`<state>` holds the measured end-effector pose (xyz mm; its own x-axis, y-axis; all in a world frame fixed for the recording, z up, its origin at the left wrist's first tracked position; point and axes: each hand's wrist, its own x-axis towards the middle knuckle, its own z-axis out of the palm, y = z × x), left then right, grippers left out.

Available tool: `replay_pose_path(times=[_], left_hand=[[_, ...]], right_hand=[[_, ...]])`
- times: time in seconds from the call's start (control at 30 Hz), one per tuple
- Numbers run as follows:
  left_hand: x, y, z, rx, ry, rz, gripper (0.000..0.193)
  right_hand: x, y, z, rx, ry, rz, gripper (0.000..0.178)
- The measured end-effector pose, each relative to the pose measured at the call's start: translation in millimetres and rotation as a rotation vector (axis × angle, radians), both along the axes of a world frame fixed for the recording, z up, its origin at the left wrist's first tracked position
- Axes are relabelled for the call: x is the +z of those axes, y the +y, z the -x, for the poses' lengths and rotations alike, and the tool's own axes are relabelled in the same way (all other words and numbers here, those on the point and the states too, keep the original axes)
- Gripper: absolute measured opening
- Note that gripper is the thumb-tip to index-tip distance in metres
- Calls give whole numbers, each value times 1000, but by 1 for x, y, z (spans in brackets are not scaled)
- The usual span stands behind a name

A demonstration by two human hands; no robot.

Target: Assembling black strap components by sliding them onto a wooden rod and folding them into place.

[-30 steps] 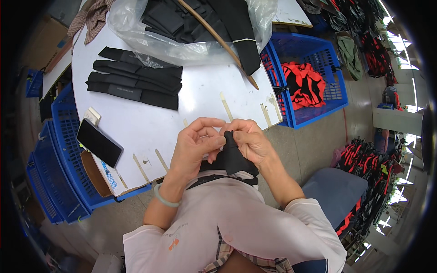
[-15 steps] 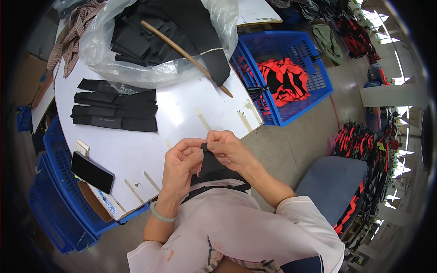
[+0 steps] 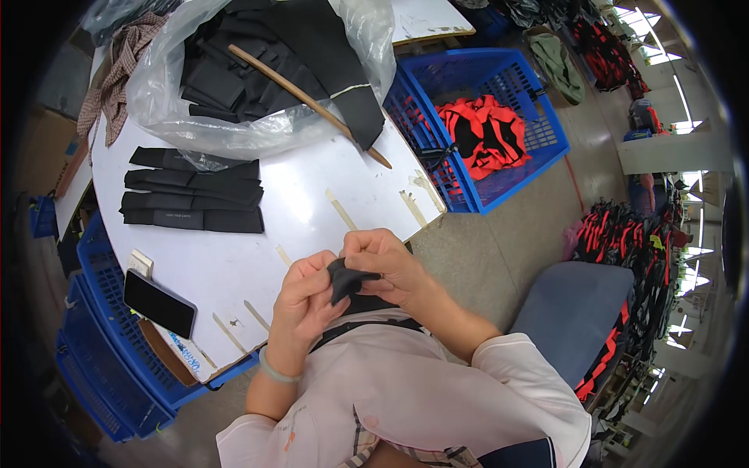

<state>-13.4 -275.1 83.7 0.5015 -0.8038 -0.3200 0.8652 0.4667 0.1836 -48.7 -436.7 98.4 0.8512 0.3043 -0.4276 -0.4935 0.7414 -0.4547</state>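
Close to my body, just off the near edge of the table, a piece of black fabric is pinched between both hands. My left hand grips its left side between thumb and fingers. My right hand holds its upper right part, the fingers bent around it. Part of the fabric is hidden behind my fingers. Several folded black fabric strips lie in a row on the white table. Beyond them, a clear plastic bag stands open, full of more black fabric pieces.
A pointed wooden stick lies across the bag. At left, a black phone rests near the table edge above blue crates. Right of the table stands a blue basket holding red-and-black pieces. A grey padded seat is at right.
The black fabric has been turned and folded between my fingers, so a wider part of it now shows. My hands shifted slightly; both keep their grip.
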Motion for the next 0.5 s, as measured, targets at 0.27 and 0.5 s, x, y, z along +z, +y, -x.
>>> replay_pose_path(times=[0.27,0.5], left_hand=[[16,-2,-4,-36,-127,153,23],[16,12,-15,-14,-628,-358,19]], right_hand=[[4,-2,9,-64,-258,71,15],[16,-9,1,154,29,36,14]])
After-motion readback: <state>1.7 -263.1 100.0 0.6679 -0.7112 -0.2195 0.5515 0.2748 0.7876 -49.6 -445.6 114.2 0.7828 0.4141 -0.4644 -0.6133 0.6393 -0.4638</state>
